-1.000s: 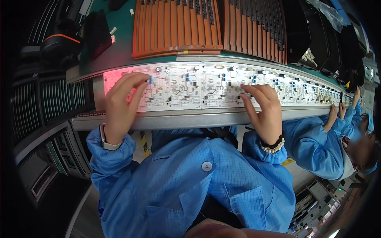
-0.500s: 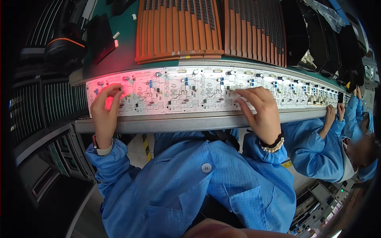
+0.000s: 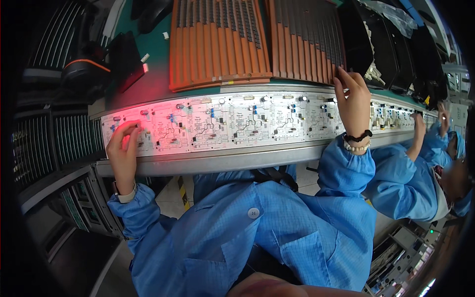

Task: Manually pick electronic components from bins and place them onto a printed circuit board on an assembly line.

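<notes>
Here, a row of white circuit boards (image 3: 240,129) lay along the metal rail (image 3: 222,157) in front of us, the leftmost ones lit red. Our left hand (image 3: 123,152) was over the board at the far left, its fingers pinched together on a small dark part (image 3: 137,125). Our right hand (image 3: 355,99) reached across to the lower right corner of the brown slotted tray (image 3: 301,52); whether those fingers gripped anything, we couldn't tell. Left of that tray, an orange slotted tray (image 3: 215,54) rested on the green bench (image 3: 157,52). A co-worker (image 3: 393,190) in blue was to our right.
</notes>
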A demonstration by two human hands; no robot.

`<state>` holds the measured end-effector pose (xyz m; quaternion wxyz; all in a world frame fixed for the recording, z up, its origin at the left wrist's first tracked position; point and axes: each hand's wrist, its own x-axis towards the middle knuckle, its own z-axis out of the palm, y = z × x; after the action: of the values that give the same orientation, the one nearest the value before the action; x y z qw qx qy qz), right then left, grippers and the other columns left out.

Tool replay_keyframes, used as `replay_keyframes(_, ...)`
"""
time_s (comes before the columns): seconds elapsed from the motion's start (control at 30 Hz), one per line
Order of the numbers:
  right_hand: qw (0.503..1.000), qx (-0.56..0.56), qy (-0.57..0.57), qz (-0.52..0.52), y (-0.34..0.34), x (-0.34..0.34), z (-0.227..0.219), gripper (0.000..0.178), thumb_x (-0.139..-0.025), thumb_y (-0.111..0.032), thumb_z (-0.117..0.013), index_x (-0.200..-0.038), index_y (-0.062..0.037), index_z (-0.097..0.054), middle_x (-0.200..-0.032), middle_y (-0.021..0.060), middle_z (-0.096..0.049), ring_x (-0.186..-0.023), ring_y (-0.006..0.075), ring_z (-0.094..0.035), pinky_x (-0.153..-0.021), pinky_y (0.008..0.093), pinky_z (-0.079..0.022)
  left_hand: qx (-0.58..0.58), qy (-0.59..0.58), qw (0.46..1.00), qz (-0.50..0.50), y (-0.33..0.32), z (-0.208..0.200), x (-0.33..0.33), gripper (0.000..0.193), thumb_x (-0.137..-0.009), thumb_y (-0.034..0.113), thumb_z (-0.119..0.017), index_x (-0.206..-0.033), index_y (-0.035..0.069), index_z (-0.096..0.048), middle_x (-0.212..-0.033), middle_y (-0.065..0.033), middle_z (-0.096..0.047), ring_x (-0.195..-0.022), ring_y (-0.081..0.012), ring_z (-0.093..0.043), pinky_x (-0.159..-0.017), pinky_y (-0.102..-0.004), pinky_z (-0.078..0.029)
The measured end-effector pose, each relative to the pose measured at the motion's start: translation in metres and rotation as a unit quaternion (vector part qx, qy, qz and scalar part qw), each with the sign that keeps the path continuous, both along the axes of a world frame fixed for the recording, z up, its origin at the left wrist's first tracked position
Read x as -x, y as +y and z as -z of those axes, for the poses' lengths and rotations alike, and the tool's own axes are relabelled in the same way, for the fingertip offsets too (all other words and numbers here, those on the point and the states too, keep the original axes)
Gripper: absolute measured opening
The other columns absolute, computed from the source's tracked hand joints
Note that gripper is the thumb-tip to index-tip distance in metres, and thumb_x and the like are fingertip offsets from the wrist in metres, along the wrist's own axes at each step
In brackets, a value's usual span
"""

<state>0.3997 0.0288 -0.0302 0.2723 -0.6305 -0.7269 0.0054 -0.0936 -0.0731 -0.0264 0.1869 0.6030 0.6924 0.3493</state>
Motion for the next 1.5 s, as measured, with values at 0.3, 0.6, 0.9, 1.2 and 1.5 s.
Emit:
replay_keyframes(0.3,0.999,-0.019,-0.029,-0.012,-0.01,-0.004,-0.004,0.022,-0.092,-0.003,-0.066,-0.114,0.0012,-0.07,-0.094,0.0111,-0.065,-0.077,0.0201,-0.066,-0.063,0.0299,-0.051,-0.011,0.103,0.994,0.036,-0.002,-0.032,0.014,0.017,-0.087,0.003,-0.071,-0.103,-0.001,-0.07,-0.094,-0.0152,-0.071,-0.083,-0.0222,-0.069,-0.073,-0.0309,-0.052)
replay_keyframes(0.6,1.0,0.014,-0.013,-0.021,0.0,-0.018,-0.01,0.012,-0.089,-0.004,-0.07,-0.101,-0.0003,-0.071,-0.09,0.0107,-0.069,-0.074,0.0216,-0.068,-0.065,0.0299,-0.053,0.006,0.207,0.962,0.175,0.008,-0.038,0.009,0.014,-0.085,0.01,-0.072,-0.097,0.003,-0.072,-0.095,-0.0093,-0.061,-0.098,-0.0278,-0.058,-0.094,-0.0394,-0.044)
replay_keyframes(0.9,0.999,0.02,-0.015,-0.022,0.001,-0.014,-0.009,0.011,-0.089,-0.004,-0.069,-0.099,0.0008,-0.07,-0.089,0.0114,-0.068,-0.074,0.0221,-0.069,-0.064,0.0303,-0.054,-0.003,0.192,0.959,0.209,0.015,-0.023,0.02,0.013,-0.084,0.013,-0.071,-0.095,0.004,-0.074,-0.093,-0.0061,-0.061,-0.094,-0.0255,-0.057,-0.091,-0.0388,-0.041)
replay_keyframes(1.2,0.999,0.017,-0.028,-0.016,0.0,-0.009,-0.013,0.011,-0.09,-0.004,-0.069,-0.1,0.0009,-0.07,-0.09,0.0111,-0.069,-0.075,0.0217,-0.069,-0.064,0.0297,-0.055,-0.039,0.286,0.925,0.246,0.013,-0.024,0.019,0.018,-0.084,0.009,-0.066,-0.1,0.006,-0.073,-0.091,-0.0054,-0.062,-0.092,-0.0226,-0.059,-0.093,-0.0426,-0.039)
replay_keyframes(1.5,0.999,0.018,-0.035,-0.02,0.001,-0.002,-0.015,0.011,-0.09,-0.004,-0.069,-0.1,0.0013,-0.07,-0.089,0.0113,-0.069,-0.075,0.0216,-0.07,-0.064,0.0299,-0.055,-0.001,0.157,0.965,0.209,0.023,-0.011,0.027,0.012,-0.084,0.015,-0.072,-0.092,0.006,-0.076,-0.091,-0.0035,-0.063,-0.091,-0.0239,-0.057,-0.092,-0.0387,-0.04)
